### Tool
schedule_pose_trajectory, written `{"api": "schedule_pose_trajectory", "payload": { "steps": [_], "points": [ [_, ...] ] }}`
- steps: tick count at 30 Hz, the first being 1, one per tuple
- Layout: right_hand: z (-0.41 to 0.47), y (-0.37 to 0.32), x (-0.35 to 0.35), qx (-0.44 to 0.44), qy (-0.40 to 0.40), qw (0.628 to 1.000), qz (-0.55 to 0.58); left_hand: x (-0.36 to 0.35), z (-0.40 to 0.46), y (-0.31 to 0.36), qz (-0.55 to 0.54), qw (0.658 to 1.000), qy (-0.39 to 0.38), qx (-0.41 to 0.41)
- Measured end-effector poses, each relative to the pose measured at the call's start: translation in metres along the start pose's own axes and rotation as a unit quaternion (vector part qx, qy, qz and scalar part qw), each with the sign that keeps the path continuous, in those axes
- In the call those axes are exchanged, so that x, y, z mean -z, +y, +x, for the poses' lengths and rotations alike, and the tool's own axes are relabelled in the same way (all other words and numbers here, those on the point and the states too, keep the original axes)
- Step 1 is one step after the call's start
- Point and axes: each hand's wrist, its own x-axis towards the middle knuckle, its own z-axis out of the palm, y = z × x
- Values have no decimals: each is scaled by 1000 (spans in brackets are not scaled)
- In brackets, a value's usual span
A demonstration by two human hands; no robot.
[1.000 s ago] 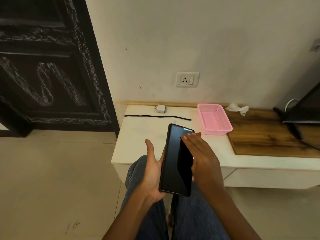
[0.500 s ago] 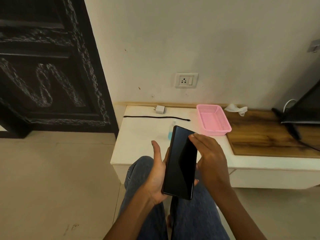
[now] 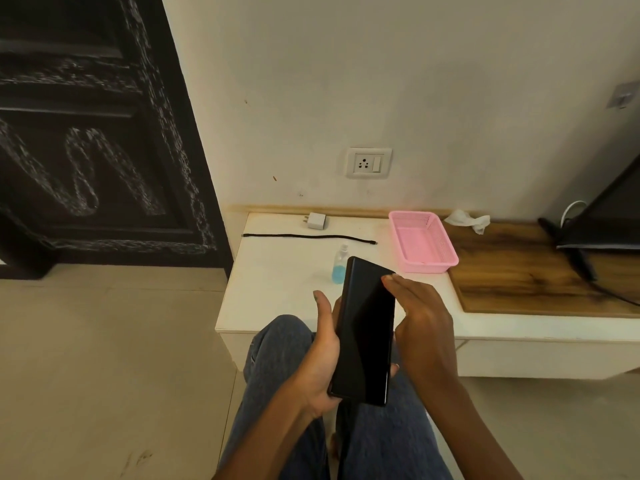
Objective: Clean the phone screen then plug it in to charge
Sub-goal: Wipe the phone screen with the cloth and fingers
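Note:
A black phone with a dark screen is held above my knees. My left hand cradles it from below and grips its left edge, thumb up. My right hand lies along the phone's right edge with straight fingers, the fingertips touching the upper right of the screen. On the white table lie a white charger adapter and a straight black cable. A small bottle of blue liquid stands just behind the phone. A crumpled white tissue lies behind the basket. A wall socket sits above the table.
A pink plastic basket stands on the table right of the bottle. A wooden board covers the table's right part, with a dark screen and its cables at far right. A dark carved door is at left.
The phone and both hands have come lower and nearer to me, which uncovers the blue bottle on the table. My right fingers have slid from the screen's middle toward its right edge.

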Motion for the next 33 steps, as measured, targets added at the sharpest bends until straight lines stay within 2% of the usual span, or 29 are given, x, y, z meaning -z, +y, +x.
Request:
{"api": "schedule_pose_trajectory", "payload": {
  "steps": [5, 14, 20, 27, 33],
  "points": [
    [7, -13, -5, -11, 24, 1000, -6, 0, 0, 5, 36, 999, 2, 24],
    [16, -29, -11, 50, 32, 998, 12, 5, 2, -1, 26, 999, 40, 18],
    [9, -8, -7, -8, 21, 1000, 20, 8, 2, 1, -1, 1000, 13, 8],
    [18, -25, -8, 17, 74, 997, 33, 4, 5, -1, 20, 1000, 16, 2],
    [24, -36, -16, 34, 34, 998, 34, 3, 6, -2, -14, 1000, 19, -8]
  ]
}}
